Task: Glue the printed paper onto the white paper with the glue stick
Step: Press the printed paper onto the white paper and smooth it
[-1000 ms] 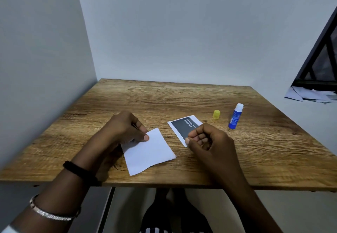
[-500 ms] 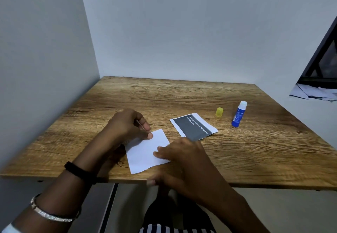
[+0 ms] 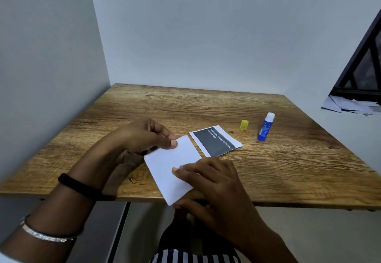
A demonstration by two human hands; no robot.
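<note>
overhanging the wooden tabletop edge, the blank white paper rectangle is pinched by both hands, left hand at its far corner, right hand at its near edge.

A wooden surface with strong brown grain fills a corner; a plain pale wall rises behind its far edge, and another wall closes the left side. At far right a dark window frame slants upward; loose white sheets lie on the ledge below it; the light is soft and even.
</note>
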